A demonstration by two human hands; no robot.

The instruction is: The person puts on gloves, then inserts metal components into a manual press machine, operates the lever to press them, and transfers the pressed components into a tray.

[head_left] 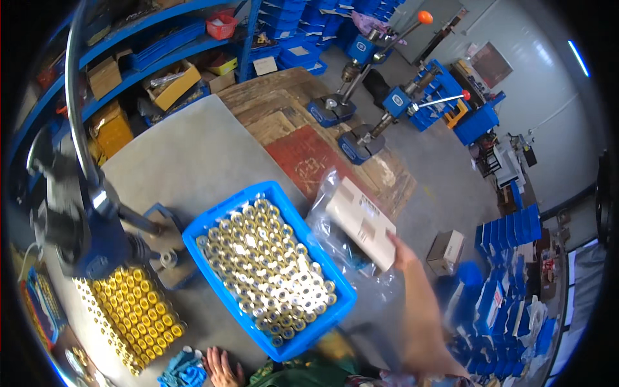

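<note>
Cluttered workshop (545, 90), grey bench (180, 145): left hand (222, 370) flat, empty; right hand (403, 253) snug round a cream box (354, 218).

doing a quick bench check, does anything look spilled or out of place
Nothing looks spilled; only the crumpled blue cloth by the left fingers stands out, untidy beside the neat rows of gold-coloured parts.

Wide fisheye view from the wearer's head, facing down and forward, close above the blue tray (316, 331)

One held carton (358, 219), three presses (93, 238) (363, 49) (395, 100)
</note>
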